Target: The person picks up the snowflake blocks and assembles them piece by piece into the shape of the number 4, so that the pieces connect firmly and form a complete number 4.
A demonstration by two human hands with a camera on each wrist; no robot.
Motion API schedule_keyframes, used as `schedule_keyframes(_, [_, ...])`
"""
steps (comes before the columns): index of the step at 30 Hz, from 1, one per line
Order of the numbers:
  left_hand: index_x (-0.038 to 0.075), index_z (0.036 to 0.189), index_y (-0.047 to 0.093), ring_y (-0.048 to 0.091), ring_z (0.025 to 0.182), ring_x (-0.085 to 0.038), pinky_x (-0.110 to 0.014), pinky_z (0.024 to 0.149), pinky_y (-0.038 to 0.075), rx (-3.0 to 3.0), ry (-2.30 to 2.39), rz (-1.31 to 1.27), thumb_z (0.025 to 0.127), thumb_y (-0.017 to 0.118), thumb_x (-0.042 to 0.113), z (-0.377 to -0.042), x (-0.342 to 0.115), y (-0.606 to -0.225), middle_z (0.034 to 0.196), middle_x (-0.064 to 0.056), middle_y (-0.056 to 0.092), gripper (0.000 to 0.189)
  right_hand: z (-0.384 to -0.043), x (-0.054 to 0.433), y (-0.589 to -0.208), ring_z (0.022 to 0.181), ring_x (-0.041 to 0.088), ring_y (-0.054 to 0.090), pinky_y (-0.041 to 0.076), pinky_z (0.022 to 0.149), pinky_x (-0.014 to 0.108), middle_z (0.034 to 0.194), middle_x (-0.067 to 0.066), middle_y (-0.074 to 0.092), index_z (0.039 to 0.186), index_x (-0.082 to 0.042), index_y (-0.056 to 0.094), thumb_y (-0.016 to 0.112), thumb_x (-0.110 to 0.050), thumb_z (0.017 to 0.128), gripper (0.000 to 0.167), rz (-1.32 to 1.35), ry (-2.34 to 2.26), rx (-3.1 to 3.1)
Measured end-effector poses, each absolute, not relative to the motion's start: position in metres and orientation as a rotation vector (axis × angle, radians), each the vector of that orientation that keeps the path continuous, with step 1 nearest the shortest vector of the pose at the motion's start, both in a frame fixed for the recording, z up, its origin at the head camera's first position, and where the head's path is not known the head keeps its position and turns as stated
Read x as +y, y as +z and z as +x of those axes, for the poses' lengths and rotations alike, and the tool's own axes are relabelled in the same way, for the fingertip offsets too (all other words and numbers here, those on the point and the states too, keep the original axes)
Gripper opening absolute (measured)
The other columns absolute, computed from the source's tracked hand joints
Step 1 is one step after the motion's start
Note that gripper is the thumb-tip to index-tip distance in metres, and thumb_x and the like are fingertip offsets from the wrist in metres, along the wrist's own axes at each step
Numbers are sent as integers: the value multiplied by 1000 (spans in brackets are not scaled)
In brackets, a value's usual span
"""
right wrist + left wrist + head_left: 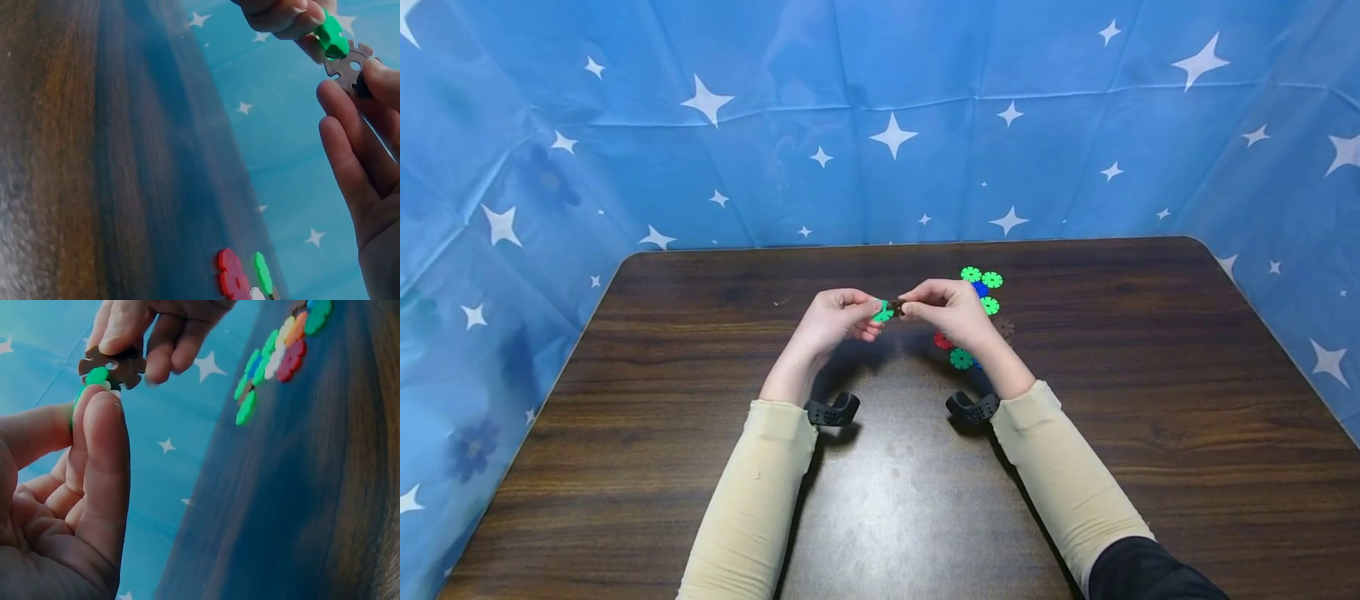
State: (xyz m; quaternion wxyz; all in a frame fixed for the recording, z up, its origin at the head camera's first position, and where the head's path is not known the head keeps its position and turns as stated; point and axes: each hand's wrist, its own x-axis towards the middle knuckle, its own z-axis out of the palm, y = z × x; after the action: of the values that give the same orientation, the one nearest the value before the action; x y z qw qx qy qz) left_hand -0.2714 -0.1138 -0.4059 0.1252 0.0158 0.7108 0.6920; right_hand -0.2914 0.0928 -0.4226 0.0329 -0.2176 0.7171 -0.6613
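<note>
Over the middle of the table, my left hand (833, 321) pinches a green snowflake disc (331, 36) between thumb and fingers. My right hand (961, 317) pinches a brown snowflake disc (129, 365), its thumb lying on the face. The two notched discs meet edge to edge at an angle; how deeply they are slotted together is hidden by the fingertips. A small white bit (114, 392) shows by the green disc in the left wrist view. Under my right thumb, the right wrist view has a dark piece (362, 86), partly covered.
Right of centre on the dark wooden table (662, 375) lie several more discs, among them a green one (961, 358), a red one (942, 340) and a brown one (1004, 326). My right hand and forearm partly cover them. A blue star-patterned cloth (865, 192) hangs behind the table.
</note>
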Motion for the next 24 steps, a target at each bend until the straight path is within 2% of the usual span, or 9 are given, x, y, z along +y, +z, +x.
schedule_keyframes(5, [-12, 102, 63, 65, 61, -14, -27, 60, 56, 2075, 1985, 67, 96, 60, 6, -271, -113, -404, 73, -10, 66, 19, -291, 91, -423, 75, 19, 70, 52, 78, 54, 88, 17, 70, 96, 9, 71, 70, -1, 88, 13, -681, -2045, 2198])
schedule_keyframes(13, [-12, 104, 62, 66, 63, -16, -29, 63, 57, 2048, 2030, 20, 96, 61, 8, -272, -111, -405, 75, -11, 66, 21, -292, 89, -425, 76, 20, 69, 52, 80, 55, 88, 12, 71, 97, 6, 71, 69, -3, 89, 12, -645, -2098, 2192])
schedule_keyframes(24, [-9, 118, 58, 65, 63, -14, -26, 60, 56, 1925, 2069, 58, 98, 58, 14, -272, -109, -405, 79, -10, 66, 31, -293, 92, -425, 86, 26, 65, 51, 80, 53, 92, 6, 71, 100, -2, 72, 71, -14, 90, 16, -602, -2017, 2320])
